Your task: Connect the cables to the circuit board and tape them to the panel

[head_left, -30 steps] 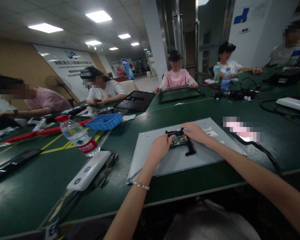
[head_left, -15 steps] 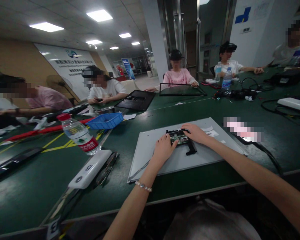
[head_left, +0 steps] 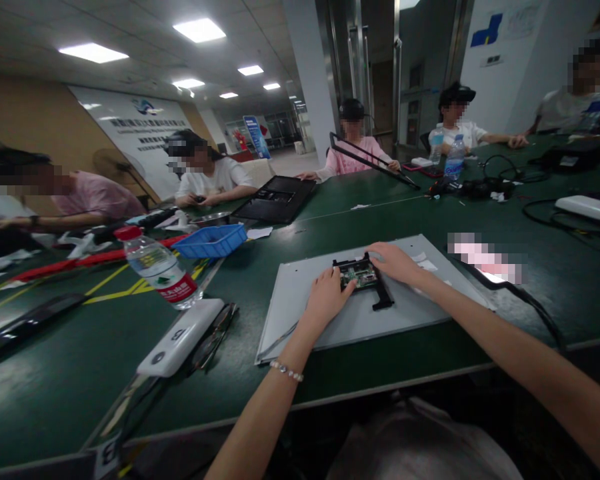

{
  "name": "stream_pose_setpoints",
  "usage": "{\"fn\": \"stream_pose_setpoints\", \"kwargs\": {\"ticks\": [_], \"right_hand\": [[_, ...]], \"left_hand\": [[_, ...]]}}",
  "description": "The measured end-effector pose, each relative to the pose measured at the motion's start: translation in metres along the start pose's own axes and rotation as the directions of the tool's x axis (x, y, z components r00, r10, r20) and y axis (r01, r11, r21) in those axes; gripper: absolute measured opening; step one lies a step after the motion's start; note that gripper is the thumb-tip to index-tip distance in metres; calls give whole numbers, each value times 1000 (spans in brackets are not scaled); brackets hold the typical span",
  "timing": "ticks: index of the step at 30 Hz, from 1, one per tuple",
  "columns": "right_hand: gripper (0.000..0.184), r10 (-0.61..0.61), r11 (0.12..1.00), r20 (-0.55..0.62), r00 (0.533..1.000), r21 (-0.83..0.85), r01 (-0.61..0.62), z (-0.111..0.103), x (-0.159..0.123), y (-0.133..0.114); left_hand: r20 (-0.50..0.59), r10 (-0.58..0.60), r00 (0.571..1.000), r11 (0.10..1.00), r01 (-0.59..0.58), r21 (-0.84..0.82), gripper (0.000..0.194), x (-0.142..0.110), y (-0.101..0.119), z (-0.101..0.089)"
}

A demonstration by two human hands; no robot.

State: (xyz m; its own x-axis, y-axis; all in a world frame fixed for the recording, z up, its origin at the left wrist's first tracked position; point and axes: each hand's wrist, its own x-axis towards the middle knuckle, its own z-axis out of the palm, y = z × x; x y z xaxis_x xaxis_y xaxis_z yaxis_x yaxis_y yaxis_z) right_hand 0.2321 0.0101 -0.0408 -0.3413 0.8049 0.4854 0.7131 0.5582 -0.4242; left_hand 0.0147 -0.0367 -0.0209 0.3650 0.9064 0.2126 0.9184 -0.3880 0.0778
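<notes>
A green circuit board (head_left: 361, 278) in a black plastic frame (head_left: 381, 297) lies on a flat grey panel (head_left: 325, 335) in front of me. My left hand (head_left: 329, 295) grips the frame's left side, its thumb resting near the board's edge. At the far right corner, the closed fingers of my right hand (head_left: 393, 263) hold the frame; their tips are partly hidden. Small white paper pieces (head_left: 427, 265) lie on the panel beside my right hand.
Left of the panel are glasses (head_left: 214, 340), a white power bank (head_left: 183, 338), a water bottle (head_left: 163, 273) and a blue tray (head_left: 213, 241). A pixelated device (head_left: 485, 259) with a black cable lies right. Several people sit around the green table (head_left: 300, 240).
My right hand has shifted slightly right along the frame's far corner; my left hand stays put. Across the table, a person in pink has tilted a thin black frame and moved a black panel.
</notes>
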Motion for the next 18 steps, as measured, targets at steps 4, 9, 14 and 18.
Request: {"fn": "stream_pose_setpoints", "kwargs": {"ticks": [4,9,14,18], "right_hand": [[33,148,983,-10,989,-113,-148,-25,0,16],[32,436,836,-22,900,-361,-414,-68,-13,45],[33,650,705,50,759,-413,-577,-79,-26,65],[28,621,764,163,767,-344,-546,-72,-26,73]], "left_hand": [[9,-12,1000,1000,12,-10,54,-1,0,0],[14,-18,1000,1000,18,-11,56,-1,0,1],[35,-41,999,999,41,1,56,0,-1,3],[28,-28,999,999,28,-17,57,0,-2,5]]}}
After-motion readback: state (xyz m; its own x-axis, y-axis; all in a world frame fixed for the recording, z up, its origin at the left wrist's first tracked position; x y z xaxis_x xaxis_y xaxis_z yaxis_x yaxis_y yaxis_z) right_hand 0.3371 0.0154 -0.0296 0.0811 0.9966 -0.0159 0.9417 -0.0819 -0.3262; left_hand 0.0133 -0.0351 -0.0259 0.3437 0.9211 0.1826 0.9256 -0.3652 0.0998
